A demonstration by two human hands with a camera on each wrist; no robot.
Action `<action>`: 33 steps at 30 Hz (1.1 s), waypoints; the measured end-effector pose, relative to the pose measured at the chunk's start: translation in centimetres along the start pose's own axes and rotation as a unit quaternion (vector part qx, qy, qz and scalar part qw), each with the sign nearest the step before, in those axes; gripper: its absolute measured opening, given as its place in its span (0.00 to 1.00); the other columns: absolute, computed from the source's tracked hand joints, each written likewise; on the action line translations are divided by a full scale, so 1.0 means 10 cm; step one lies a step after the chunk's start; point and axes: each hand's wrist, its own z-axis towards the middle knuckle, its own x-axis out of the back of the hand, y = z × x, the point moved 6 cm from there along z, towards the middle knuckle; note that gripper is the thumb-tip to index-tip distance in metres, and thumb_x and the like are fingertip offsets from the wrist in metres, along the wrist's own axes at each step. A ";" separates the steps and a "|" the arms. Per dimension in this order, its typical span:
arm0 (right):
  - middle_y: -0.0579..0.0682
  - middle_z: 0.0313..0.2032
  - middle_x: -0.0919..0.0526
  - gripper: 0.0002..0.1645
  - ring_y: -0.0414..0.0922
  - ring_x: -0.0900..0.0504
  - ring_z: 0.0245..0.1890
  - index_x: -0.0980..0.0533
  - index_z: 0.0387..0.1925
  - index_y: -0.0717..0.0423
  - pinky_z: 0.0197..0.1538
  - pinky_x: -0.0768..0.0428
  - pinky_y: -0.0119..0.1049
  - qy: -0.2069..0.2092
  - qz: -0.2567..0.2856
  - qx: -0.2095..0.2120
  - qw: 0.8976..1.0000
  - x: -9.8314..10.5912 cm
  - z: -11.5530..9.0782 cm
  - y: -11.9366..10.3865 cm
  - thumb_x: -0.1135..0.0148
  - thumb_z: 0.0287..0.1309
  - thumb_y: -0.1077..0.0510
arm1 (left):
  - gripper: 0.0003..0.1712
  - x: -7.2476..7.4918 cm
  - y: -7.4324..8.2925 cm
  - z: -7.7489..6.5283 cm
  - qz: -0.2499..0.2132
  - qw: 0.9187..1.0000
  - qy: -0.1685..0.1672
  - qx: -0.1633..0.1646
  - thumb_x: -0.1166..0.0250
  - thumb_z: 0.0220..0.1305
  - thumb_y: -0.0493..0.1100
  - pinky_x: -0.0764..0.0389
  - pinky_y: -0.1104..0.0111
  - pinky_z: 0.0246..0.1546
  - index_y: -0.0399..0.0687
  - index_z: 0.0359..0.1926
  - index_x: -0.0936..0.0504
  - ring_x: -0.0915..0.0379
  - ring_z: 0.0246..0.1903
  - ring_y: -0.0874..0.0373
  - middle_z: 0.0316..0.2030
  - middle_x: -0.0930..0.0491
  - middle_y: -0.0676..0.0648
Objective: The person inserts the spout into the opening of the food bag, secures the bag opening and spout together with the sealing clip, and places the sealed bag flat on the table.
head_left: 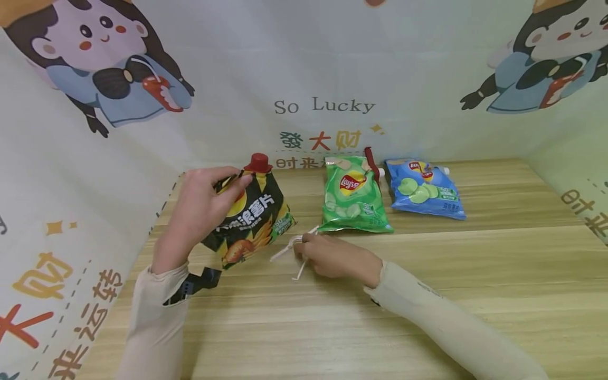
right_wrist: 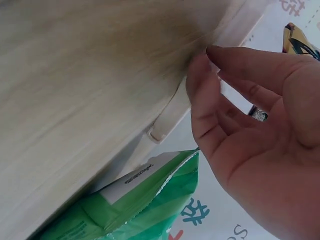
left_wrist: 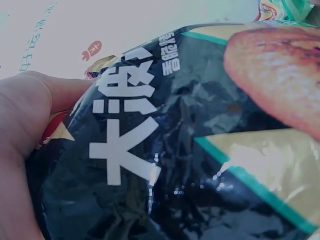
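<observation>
My left hand (head_left: 197, 206) grips the upper left side of a black potato chip bag (head_left: 258, 224), which leans at a tilt. A red cap (head_left: 259, 162) tops this bag. The bag's dark printed front fills most of the left wrist view. Lower and to the right, my right hand (head_left: 337, 256) bends its fingers at thin white plastic strips (head_left: 283, 249) on the table. In the right wrist view the thumb and forefinger tips come together beside a white strip (right_wrist: 172, 114), whose far part the fingers hide.
A green chip bag (head_left: 353, 195) lies just beyond my right hand, with a red strip (head_left: 370, 161) and a white cap along its right side. Next to it is a blue chip bag (head_left: 425, 190) with a white cap (head_left: 445, 170). Printed cloth walls border the wooden table (head_left: 380, 338).
</observation>
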 end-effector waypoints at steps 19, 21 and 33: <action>0.51 0.42 0.22 0.07 0.50 0.29 0.45 0.22 0.25 0.50 0.48 0.28 0.44 0.068 -0.014 -0.023 0.997 0.13 -0.39 0.10 0.32 0.56 0.57 | 0.10 -0.17 -0.03 0.02 0.002 0.999 -0.038 0.007 0.36 0.70 0.43 0.36 0.68 0.21 0.43 0.35 0.13 0.37 0.16 0.58 0.22 0.20 0.50; 0.53 0.45 0.23 0.08 0.50 0.27 0.44 0.23 0.26 0.51 0.49 0.26 0.44 0.056 0.005 -0.028 0.998 0.15 -0.42 0.12 0.34 0.59 0.56 | 0.09 -0.18 -0.02 0.02 0.000 0.999 -0.043 0.007 0.36 0.70 0.43 0.34 0.68 0.22 0.43 0.38 0.12 0.37 0.16 0.58 0.24 0.19 0.49; 0.44 0.31 0.27 0.03 0.40 0.29 0.30 0.25 0.36 0.51 0.33 0.27 0.33 0.017 0.086 -0.033 0.996 0.26 -0.70 0.20 0.40 0.67 0.57 | 0.10 -0.36 0.11 0.05 -0.025 0.997 -0.069 -0.020 0.37 0.71 0.42 0.34 0.67 0.24 0.45 0.32 0.15 0.38 0.17 0.59 0.19 0.24 0.52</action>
